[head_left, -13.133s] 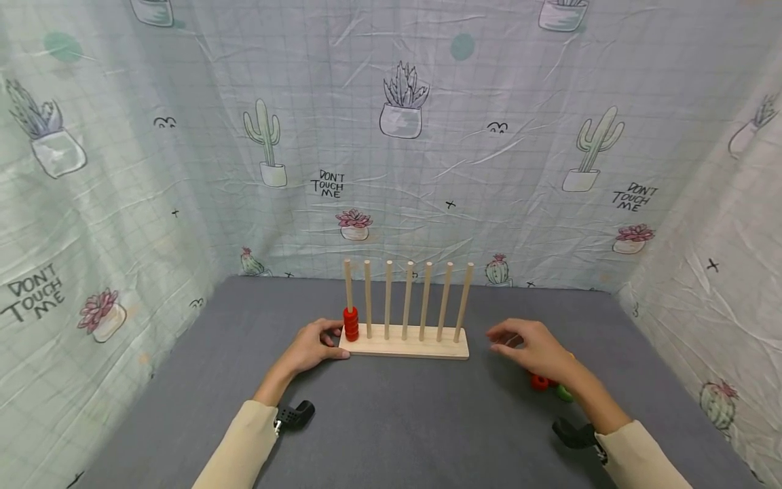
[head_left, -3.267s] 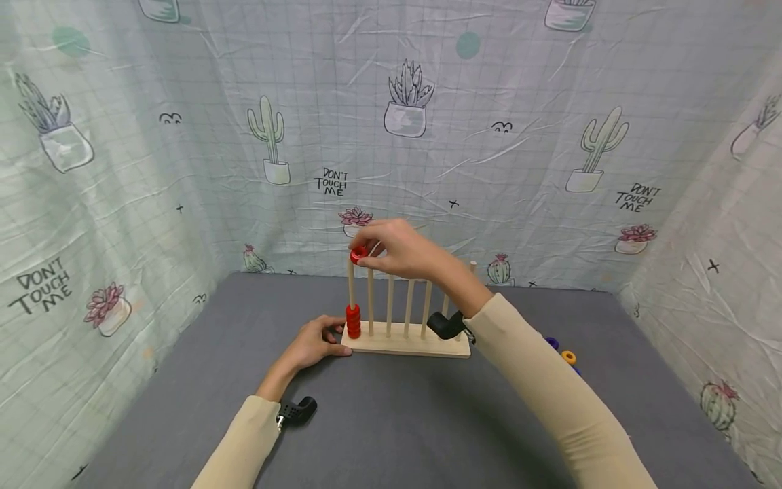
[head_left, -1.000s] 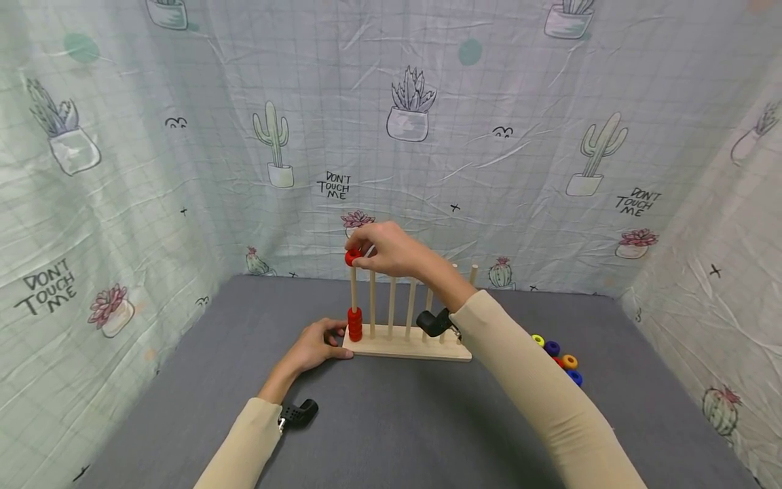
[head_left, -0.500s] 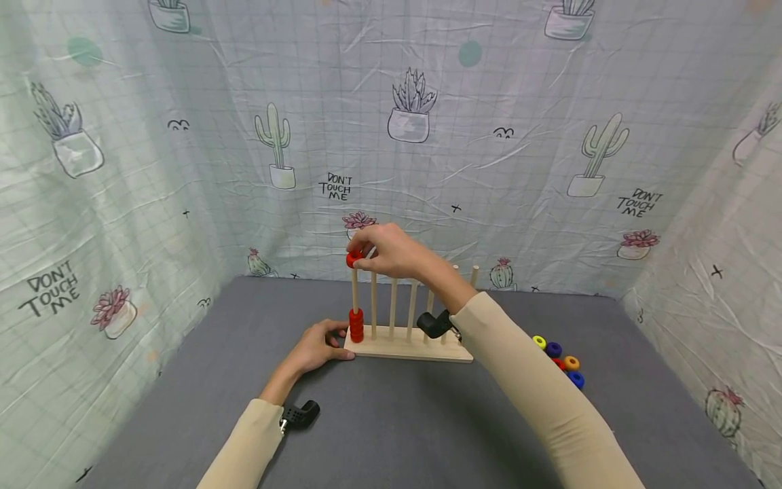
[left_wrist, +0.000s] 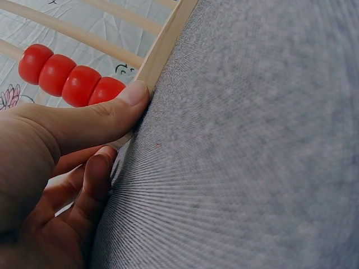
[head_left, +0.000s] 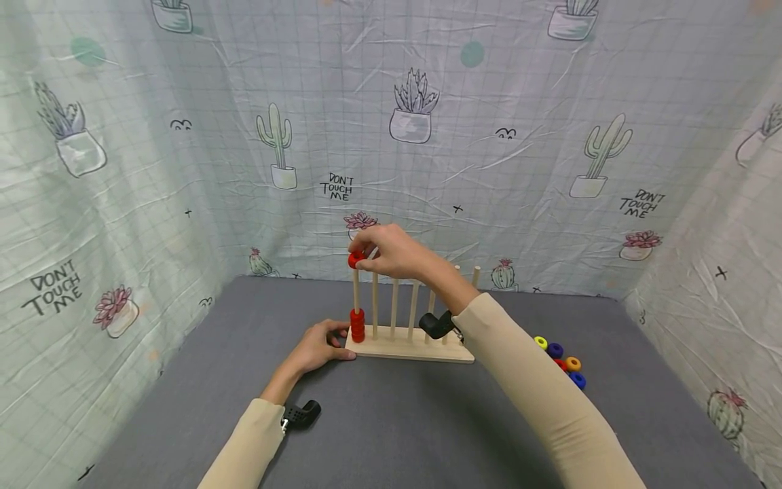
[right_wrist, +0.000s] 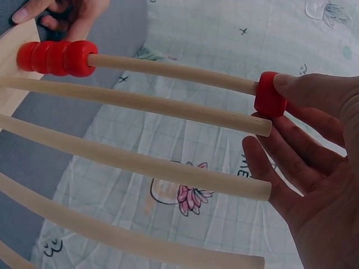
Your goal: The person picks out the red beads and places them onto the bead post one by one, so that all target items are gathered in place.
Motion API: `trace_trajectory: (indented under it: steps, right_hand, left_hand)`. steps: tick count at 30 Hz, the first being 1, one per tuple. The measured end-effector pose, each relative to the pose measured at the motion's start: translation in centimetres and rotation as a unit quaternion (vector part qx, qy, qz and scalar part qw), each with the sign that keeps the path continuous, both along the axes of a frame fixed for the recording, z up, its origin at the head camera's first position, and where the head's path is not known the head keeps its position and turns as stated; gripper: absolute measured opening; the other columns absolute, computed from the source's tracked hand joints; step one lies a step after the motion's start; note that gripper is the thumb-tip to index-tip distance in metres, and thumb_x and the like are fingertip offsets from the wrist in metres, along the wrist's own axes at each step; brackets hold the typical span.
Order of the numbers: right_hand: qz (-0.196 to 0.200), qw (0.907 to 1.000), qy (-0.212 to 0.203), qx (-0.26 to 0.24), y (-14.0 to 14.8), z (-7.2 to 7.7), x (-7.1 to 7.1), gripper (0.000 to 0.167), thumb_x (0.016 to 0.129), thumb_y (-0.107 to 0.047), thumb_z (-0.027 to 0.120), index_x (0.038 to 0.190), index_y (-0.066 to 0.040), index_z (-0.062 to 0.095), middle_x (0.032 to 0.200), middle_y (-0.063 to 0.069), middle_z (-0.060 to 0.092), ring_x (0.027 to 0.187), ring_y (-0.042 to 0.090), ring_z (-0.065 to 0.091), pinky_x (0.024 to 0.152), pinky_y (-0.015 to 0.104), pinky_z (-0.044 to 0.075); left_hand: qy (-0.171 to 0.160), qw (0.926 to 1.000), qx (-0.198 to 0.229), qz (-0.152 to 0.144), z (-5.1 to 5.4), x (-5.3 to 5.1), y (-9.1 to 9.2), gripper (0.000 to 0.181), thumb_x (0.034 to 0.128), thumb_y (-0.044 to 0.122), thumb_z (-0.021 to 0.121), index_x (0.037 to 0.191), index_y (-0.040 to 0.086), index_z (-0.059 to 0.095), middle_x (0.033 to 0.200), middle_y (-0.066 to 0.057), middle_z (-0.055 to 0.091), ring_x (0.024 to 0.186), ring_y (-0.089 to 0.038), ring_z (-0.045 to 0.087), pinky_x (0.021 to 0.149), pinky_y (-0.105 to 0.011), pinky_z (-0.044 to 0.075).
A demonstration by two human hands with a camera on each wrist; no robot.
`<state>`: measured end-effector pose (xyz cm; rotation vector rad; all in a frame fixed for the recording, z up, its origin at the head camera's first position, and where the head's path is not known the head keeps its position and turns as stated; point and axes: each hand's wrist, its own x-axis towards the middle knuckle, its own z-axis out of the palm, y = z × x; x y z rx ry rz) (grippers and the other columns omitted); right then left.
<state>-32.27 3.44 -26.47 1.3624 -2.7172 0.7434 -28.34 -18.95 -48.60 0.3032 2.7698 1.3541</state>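
Bead [right_wrist: 270, 100] smooth, red and rounded

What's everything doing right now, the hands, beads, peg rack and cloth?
Wooden peg rack: upright on the table.
Four red beads: stacked at the bottom of the leftmost peg.
Top red bead: at that peg's tip; threading unclear.
Left hand: gripping the rack's end.
Right hand: pinching the top red bead.
Loose beads: lying on the table.
Patterned cloth: wrinkled.

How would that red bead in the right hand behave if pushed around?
The red bead looks stiff, showing no dent where the right hand pinches it. Its smooth surface may be slippery, and its rounded sides could let it roll.
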Motion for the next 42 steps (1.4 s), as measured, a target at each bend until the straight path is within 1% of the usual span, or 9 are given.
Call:
trace_trajectory:
  steps: [12, 20, 27, 33, 36, 42]
  right_hand:
    - [-0.004, 1.0, -0.001, 0.002, 0.1, 0.1, 0.0, 0.024, 0.099, -0.011, 0.07, 0.122, -0.006, 0.072, 0.113, 0.008, 0.075, 0.105, 0.02, 0.072, 0.087, 0.026, 0.058]
    - [0.001, 1.0, 0.0, 0.005, 0.3, 0.2, 0.0, 0.027, 0.1, -0.011, 0.069, 0.126, -0.005, 0.07, 0.12, 0.013, 0.073, 0.107, 0.022, 0.072, 0.089, 0.026, 0.057]
    - [0.008, 0.9999, 0.008, -0.001, 1.0, 0.2, 0.2, 0.026, 0.099, -0.011, 0.069, 0.125, -0.005, 0.07, 0.12, 0.014, 0.072, 0.107, 0.022, 0.071, 0.09, 0.028, 0.058]
    - [0.014, 0.9996, 0.015, -0.019, 1.9, 0.1, 0.9, 0.026, 0.099, -0.011, 0.07, 0.124, -0.006, 0.07, 0.119, 0.013, 0.072, 0.106, 0.022, 0.072, 0.089, 0.027, 0.058]
    - [0.018, 0.999, 0.028, -0.028, 2.5, -0.1, 1.3, 0.025, 0.099, -0.009, 0.07, 0.124, -0.005, 0.07, 0.119, 0.012, 0.072, 0.105, 0.021, 0.072, 0.088, 0.027, 0.058]
    - [0.02, 0.9977, 0.046, -0.045, 4.0, -0.3, 2.5, 0.025, 0.097, -0.008, 0.07, 0.122, -0.004, 0.07, 0.118, 0.011, 0.073, 0.104, 0.022, 0.072, 0.089, 0.03, 0.059]
  left_hand:
    - [-0.001, 1.0, 0.009, -0.001, 0.1, 0.0, 0.1, 0.069, 0.0781, 0.018, 0.092, 0.139, 0.002, 0.064, 0.113, -0.009, 0.066, 0.087, -0.016, 0.059, 0.077, -0.032, 0.048]
    - [0.001, 0.9999, 0.01, -0.002, 0.0, -0.1, 0.1, 0.069, 0.0776, 0.018, 0.092, 0.139, 0.002, 0.064, 0.114, -0.009, 0.067, 0.086, -0.016, 0.058, 0.077, -0.032, 0.048]
    - [0.002, 1.0, 0.007, -0.003, 0.0, -0.2, 0.1, 0.069, 0.0772, 0.02, 0.093, 0.138, 0.003, 0.065, 0.112, -0.009, 0.066, 0.086, -0.016, 0.058, 0.077, -0.032, 0.047]
    - [0.004, 1.0, 0.001, -0.003, 0.0, -0.3, 0.1, 0.069, 0.0768, 0.02, 0.093, 0.138, 0.003, 0.065, 0.111, -0.008, 0.067, 0.086, -0.016, 0.059, 0.076, -0.032, 0.047]
    - [0.003, 1.0, 0.0, 0.0, 0.0, -0.2, 0.1, 0.069, 0.0765, 0.02, 0.093, 0.137, 0.003, 0.065, 0.111, -0.008, 0.067, 0.085, -0.015, 0.058, 0.076, -0.031, 0.047]
    - [0.002, 1.0, -0.003, 0.002, 0.0, 0.0, 0.0, 0.069, 0.0764, 0.019, 0.093, 0.138, 0.003, 0.066, 0.112, -0.008, 0.067, 0.085, -0.015, 0.059, 0.075, -0.031, 0.048]
